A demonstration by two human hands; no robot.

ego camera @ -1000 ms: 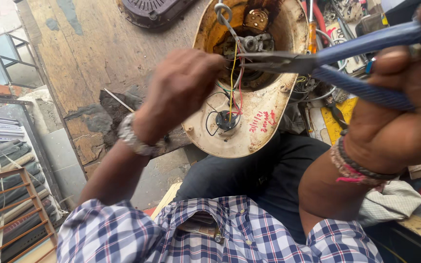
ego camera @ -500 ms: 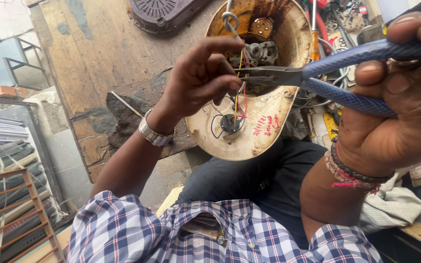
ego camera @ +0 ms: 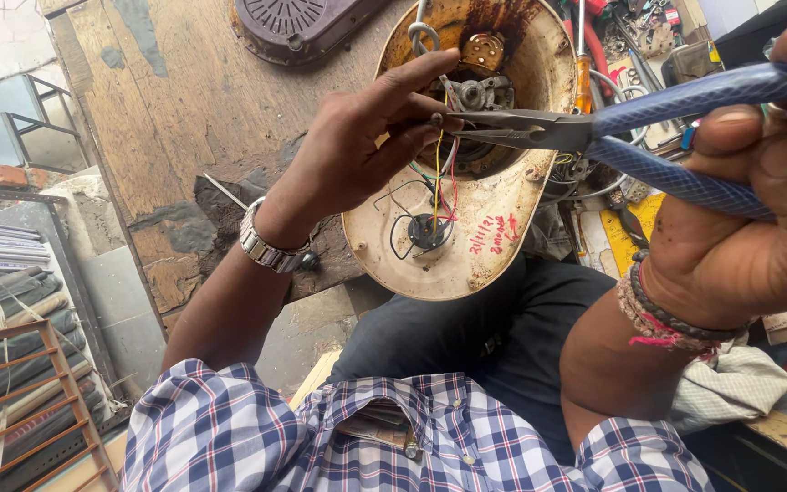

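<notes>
Two hands: right hand (ego camera: 740, 210) clamped on blue-handled pliers (ego camera: 612, 137); left hand (ego camera: 357, 150) pinching wires (ego camera: 437, 182) at the plier tips.

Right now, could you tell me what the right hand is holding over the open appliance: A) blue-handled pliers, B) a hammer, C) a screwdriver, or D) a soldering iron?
A: the right hand grips long-nosed pliers with blue handles, their tips at the wires beside the left hand.
</notes>
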